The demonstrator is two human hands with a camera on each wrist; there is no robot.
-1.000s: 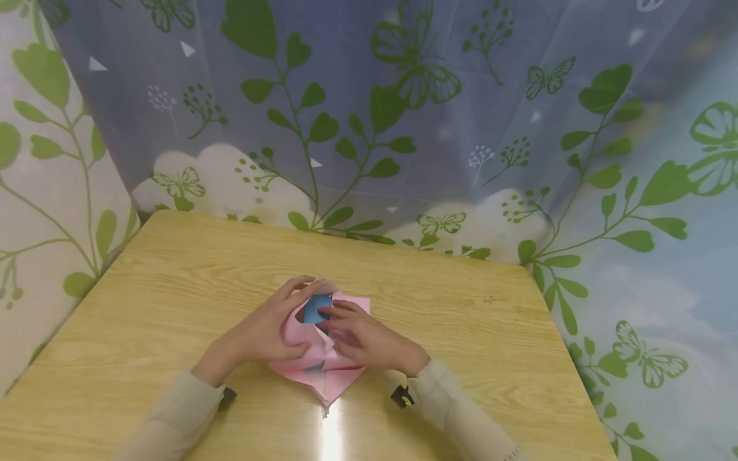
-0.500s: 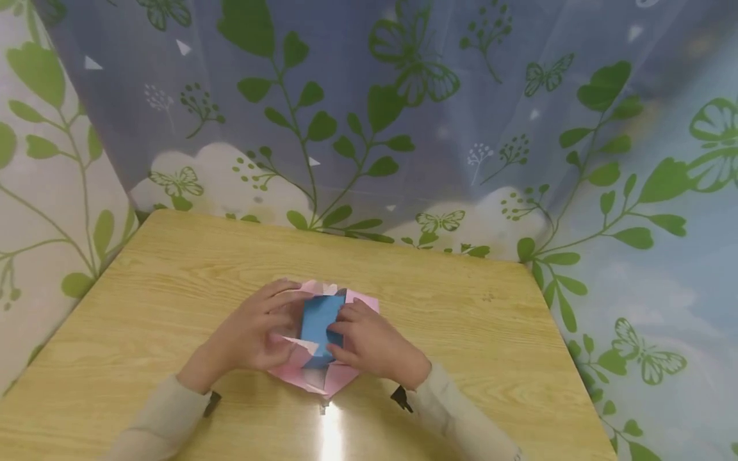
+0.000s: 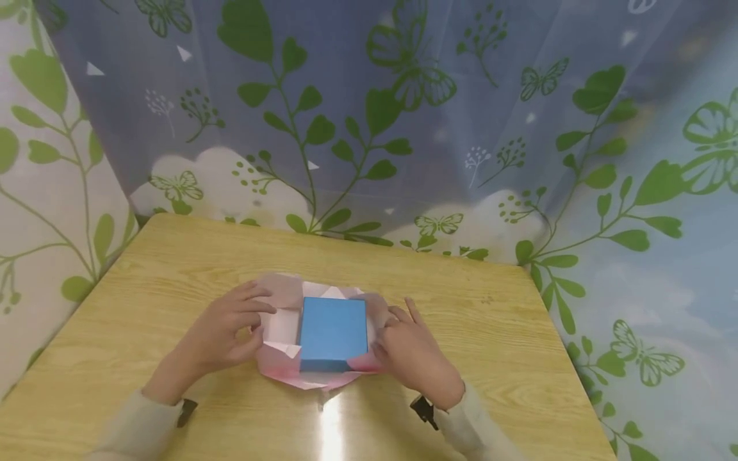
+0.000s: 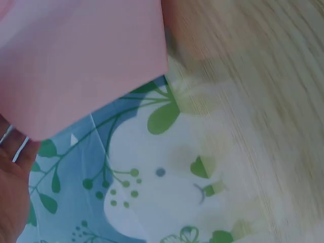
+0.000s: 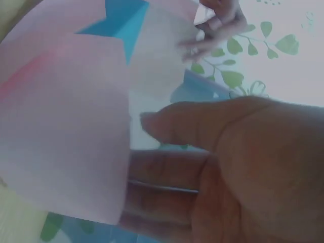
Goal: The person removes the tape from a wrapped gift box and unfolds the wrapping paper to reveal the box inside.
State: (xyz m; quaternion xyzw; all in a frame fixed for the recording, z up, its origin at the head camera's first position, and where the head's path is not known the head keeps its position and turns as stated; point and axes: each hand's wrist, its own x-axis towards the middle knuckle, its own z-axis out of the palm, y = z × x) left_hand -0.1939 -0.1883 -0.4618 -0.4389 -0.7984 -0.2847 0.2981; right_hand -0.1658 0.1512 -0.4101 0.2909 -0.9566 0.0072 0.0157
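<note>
You have a flat, square blue box [image 3: 334, 330] with a plain top near the lower middle of the head view, lying inside a creased sheet of pink wrapping paper [image 3: 288, 376], whose pale inner side shows. The paper spreads around the box: loose flaps stand out at its left and right, pointed folds show along its upper edge, and a pinker fold rises along the lower edge, covering the box's lower right corner. Your left hand [image 3: 230, 326] is at the left flap, fingers reaching inward over the paper and the thumb held apart from them; it has no grasp on anything. In the left wrist view its fingers lie straight behind the paper's lower left corner. Your right hand [image 3: 416, 355] is at the right flap; the right wrist view shows its fingers extended behind the paper's edge with the thumb clear of it, so it touches the sheet without clenching. A corner of blue shows at the top of that view. Below everything is a yellow wood-grain table [image 3: 144, 307], with a bright white glare at the bottom middle of the head view. Light-coloured sleeves [image 3: 135, 426] come in from the lower corners, and a blue-and-white curtain printed with green leaves and butterflies [image 3: 340, 160] fills the upper part.
</note>
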